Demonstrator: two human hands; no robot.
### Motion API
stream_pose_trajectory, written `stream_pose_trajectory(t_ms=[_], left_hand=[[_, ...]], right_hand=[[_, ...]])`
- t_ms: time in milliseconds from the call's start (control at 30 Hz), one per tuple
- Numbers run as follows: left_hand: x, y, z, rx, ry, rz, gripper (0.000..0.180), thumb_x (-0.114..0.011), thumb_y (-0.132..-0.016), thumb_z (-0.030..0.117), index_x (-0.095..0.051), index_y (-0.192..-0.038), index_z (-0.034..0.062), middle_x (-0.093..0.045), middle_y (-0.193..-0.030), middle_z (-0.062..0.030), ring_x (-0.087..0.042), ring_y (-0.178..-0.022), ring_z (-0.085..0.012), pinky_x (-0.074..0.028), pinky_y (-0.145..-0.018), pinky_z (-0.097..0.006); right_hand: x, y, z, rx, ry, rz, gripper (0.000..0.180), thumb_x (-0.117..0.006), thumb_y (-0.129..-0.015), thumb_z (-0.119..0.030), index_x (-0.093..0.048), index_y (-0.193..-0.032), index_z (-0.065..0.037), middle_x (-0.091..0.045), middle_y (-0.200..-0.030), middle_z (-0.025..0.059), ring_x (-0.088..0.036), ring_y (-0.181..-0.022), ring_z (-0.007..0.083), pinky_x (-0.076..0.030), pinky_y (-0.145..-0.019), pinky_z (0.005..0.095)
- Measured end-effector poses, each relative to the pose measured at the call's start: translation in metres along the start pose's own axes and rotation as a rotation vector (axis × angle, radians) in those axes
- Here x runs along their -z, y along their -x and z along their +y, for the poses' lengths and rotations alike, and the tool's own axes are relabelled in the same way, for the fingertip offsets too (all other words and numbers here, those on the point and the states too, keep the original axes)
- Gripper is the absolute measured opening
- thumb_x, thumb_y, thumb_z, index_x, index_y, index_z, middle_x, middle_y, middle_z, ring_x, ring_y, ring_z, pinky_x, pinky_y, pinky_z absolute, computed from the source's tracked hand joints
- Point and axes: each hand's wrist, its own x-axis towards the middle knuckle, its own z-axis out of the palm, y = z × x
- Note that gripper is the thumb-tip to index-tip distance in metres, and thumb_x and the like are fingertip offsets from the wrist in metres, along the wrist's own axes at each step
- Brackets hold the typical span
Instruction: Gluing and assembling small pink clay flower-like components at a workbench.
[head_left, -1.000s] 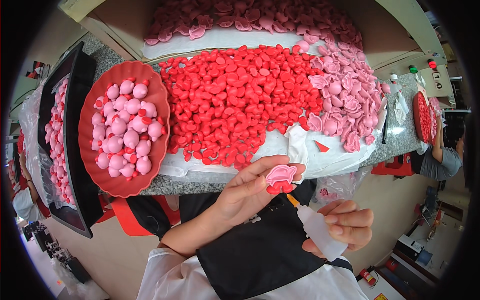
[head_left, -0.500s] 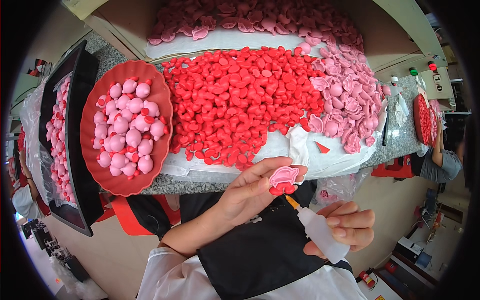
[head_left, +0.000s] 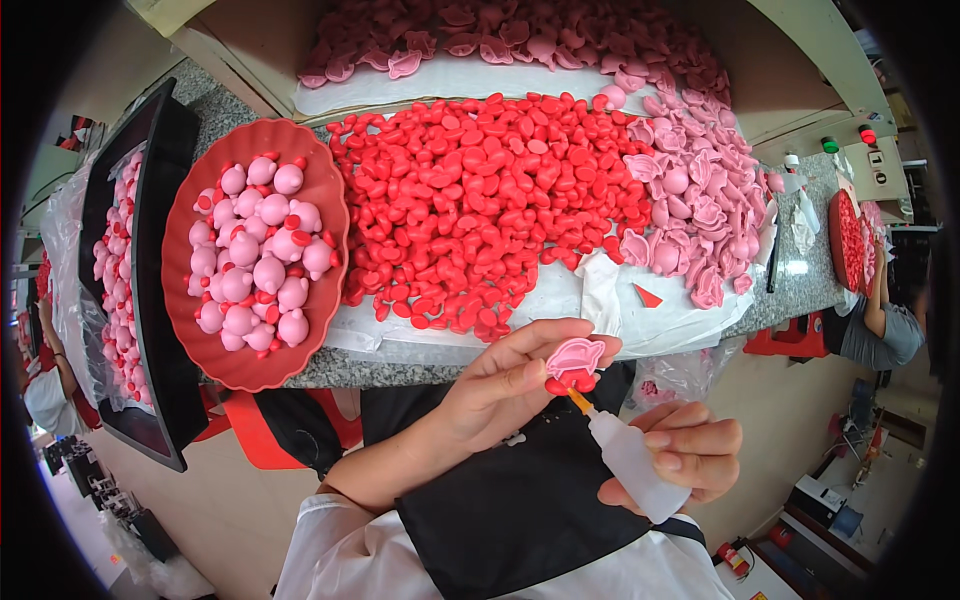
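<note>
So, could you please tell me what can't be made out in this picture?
- Head view: the nozzle tip of the glue bottle is hidden behind the pink-and-red piece.
- The left hand covers that piece's underside.
- The black tray is cut off at the left rim.

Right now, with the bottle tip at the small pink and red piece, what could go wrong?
1. The squeeze bottle in the right hand touches its orange nozzle to the pink and red piece; too much squeeze may spill onto the left hand fingertips pinching it.
2. The piece is held in the air over the dark apron, off the table edge; a slip would likely drop it there.
</note>
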Motion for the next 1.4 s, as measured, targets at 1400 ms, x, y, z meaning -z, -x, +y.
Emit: stream_pose_trajectory(t_ms=[1400], left_hand=[[0.0059, -0.003, -0.0038, 0.008, 0.041, -0.044, 0.042, -0.045, -0.081, 0.02, -0.034, -0.118, 0.0018, -0.039, -0.12, -0.016, -0.035, -0.113, -0.0238, -0.024, -0.094, -0.035]], right_hand=[[-0.0021, 0.0047, 0.0088, 0.031, 0.036, 0.044, 0.051, -0.077, -0.052, -0.014, -0.044, -0.088, -0.003, -0.041, -0.079, 0.0086, -0.041, -0.054, 0.0129, -0.041, -0.04, 0.019]])
